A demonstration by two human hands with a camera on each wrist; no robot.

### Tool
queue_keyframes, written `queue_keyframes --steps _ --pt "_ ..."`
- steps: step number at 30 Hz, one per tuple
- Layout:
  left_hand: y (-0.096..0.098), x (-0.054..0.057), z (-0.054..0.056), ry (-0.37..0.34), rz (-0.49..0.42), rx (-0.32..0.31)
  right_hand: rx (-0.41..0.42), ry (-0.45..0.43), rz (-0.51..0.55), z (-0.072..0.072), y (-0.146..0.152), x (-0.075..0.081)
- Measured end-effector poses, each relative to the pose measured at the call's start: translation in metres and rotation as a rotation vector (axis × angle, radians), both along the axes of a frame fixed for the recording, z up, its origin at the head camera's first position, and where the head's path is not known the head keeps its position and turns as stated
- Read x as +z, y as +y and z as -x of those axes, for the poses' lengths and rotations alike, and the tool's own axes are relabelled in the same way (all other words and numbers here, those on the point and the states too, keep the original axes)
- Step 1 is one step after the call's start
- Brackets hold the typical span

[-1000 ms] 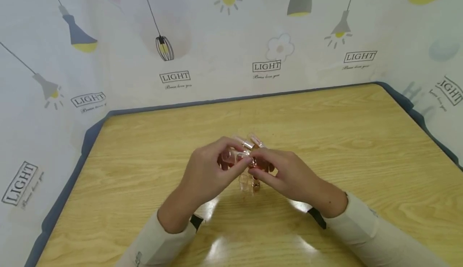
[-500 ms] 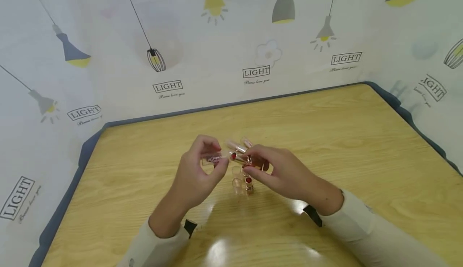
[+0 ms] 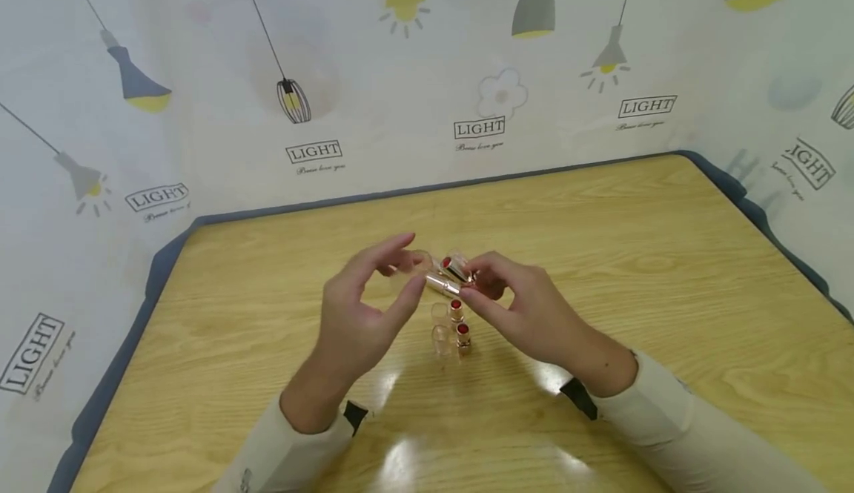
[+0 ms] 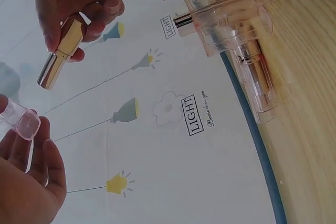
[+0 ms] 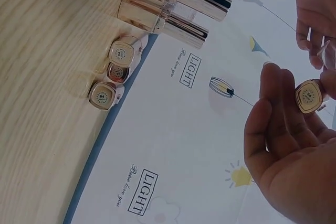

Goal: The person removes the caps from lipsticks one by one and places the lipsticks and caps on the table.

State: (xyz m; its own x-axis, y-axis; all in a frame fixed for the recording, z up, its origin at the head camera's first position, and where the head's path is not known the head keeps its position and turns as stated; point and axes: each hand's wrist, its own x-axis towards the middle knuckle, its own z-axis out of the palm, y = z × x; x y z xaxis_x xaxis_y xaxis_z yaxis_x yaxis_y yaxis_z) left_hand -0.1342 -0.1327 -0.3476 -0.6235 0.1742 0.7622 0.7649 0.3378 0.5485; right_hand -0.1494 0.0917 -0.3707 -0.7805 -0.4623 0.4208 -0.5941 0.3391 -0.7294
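My left hand (image 3: 356,315) holds a clear plastic cap (image 4: 26,124) in its fingers, the thumb spread away from it. Opposite, my right hand (image 3: 527,300) pinches an uncapped gold lipstick (image 4: 62,51) near its base, tube end towards the left hand. Cap and lipstick are apart, both above the table. In the head view, below the hands, a gold lipstick (image 3: 463,333) with a red tip stands upright, and a second lipstick (image 3: 456,309) stands behind it. Clear caps (image 3: 440,339) stand to their left. Other lipsticks (image 5: 102,95) lie with labelled bases showing, partly hidden by my hands in the head view.
The wooden table (image 3: 267,285) stretches out on all sides of the lipsticks. A white wall covering (image 3: 400,107) printed with lamps encloses its back and sides, with a blue-grey band (image 3: 280,211) along the table edge.
One second ago both hands were together at the lipsticks. My left hand has drawn leftward with the clear cap, baring the red lipstick in my right hand. Its thumb has since spread.
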Motion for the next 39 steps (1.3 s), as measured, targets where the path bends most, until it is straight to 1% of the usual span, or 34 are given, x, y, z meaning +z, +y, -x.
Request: queue_keyframes --steps 5,12,16,18,22,25,27,31,33,37,39 --pt "0.0028 -0.0002 -0.0007 0.015 0.032 -0.022 0.011 -0.015 -0.003 -0.0008 0.0009 0.0003" --pt "0.0038 -0.0013 -0.0032 -0.044 0.035 -0.081 0.006 -0.014 -0.018 -0.0005 0.0008 0.0003" --pt "0.0042 -0.0006 -0.0041 -0.063 0.053 -0.102 0.005 -0.019 -0.023 -0.0005 0.0009 -0.0005" --pt "0.0043 -0.0002 -0.0045 -0.058 0.082 -0.109 0.003 -0.015 -0.025 -0.0004 0.0009 -0.0013" --pt "0.0041 -0.0002 -0.0048 -0.029 0.14 -0.131 0.0 -0.007 -0.032 -0.0001 0.001 -0.0027" --pt "0.0038 -0.0012 -0.0043 -0.01 0.161 -0.153 -0.002 -0.002 -0.035 0.0001 0.001 -0.003" --pt "0.0036 -0.0017 -0.0041 -0.011 0.163 -0.175 -0.004 0.003 -0.035 0.0005 0.0009 -0.0033" --pt "0.0029 -0.0024 -0.0044 -0.051 0.167 -0.226 -0.008 0.009 -0.036 0.0006 0.0006 -0.0043" --pt "0.0023 -0.0027 -0.0048 -0.094 0.186 -0.241 -0.009 0.009 -0.036 0.0005 0.0006 -0.0048" --pt "0.0012 -0.0024 -0.0051 -0.188 0.254 -0.261 -0.001 0.013 -0.037 0.0009 0.0006 -0.0057" --pt "0.0008 -0.0019 -0.0046 -0.217 0.298 -0.267 0.006 0.017 -0.038 0.0018 0.0006 -0.0066"
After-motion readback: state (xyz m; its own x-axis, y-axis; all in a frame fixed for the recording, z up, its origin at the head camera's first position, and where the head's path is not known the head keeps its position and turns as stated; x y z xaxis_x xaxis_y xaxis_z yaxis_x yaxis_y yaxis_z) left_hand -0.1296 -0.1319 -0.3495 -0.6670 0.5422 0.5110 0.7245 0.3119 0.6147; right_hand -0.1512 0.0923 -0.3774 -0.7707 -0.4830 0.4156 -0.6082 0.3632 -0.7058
